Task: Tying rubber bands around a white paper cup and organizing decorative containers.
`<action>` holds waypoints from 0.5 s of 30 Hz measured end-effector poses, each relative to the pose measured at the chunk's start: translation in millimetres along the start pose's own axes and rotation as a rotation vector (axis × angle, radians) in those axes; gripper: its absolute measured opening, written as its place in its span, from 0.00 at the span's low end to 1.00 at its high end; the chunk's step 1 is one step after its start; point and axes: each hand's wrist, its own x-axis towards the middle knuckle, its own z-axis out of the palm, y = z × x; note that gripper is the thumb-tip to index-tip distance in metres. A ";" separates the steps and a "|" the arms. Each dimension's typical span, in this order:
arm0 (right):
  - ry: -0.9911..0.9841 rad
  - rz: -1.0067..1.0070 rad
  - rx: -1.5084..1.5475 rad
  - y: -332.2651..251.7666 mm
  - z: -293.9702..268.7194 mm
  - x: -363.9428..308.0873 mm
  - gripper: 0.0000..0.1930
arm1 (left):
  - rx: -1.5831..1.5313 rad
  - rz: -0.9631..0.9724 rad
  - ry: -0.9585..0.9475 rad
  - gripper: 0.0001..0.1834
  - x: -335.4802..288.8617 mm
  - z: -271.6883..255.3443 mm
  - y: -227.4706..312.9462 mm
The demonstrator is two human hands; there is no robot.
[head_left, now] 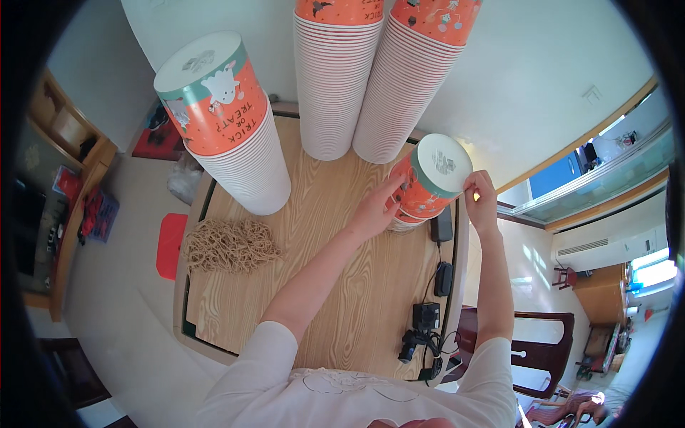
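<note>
At the table's right side stands a short stack of upside-down orange paper buckets [421,187], with teal bands and white bottoms. My left hand [378,210] grips its left side, fingers curved against the printed wall. My right hand [479,196] is close by the stack's right edge, its fingers curled in a pinch; what they hold, if anything, is too small to make out. A tall, leaning stack of the same buckets [228,128] stands at the left. Left of my left forearm lies a tangled heap of tan twine [232,246].
Two very tall bucket stacks [335,85] [407,93] rise at the table's [335,285] far edge, by the wall. Black adapters and cables [427,317] lie along its right edge. A dark wooden chair [546,349] is at the right; a red stool [170,246] stands at the left.
</note>
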 end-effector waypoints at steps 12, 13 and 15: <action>-0.052 0.030 0.052 20.5 20.4 -13.3 0.09 | 0.016 0.011 0.015 0.32 -12.0 13.4 -25.8; -0.060 0.035 0.052 21.7 21.3 -13.2 0.09 | 0.010 0.007 0.016 0.32 -12.8 14.4 -26.8; -0.069 0.035 0.052 22.1 21.2 -12.2 0.09 | 0.004 0.000 0.016 0.32 -14.3 16.5 -29.2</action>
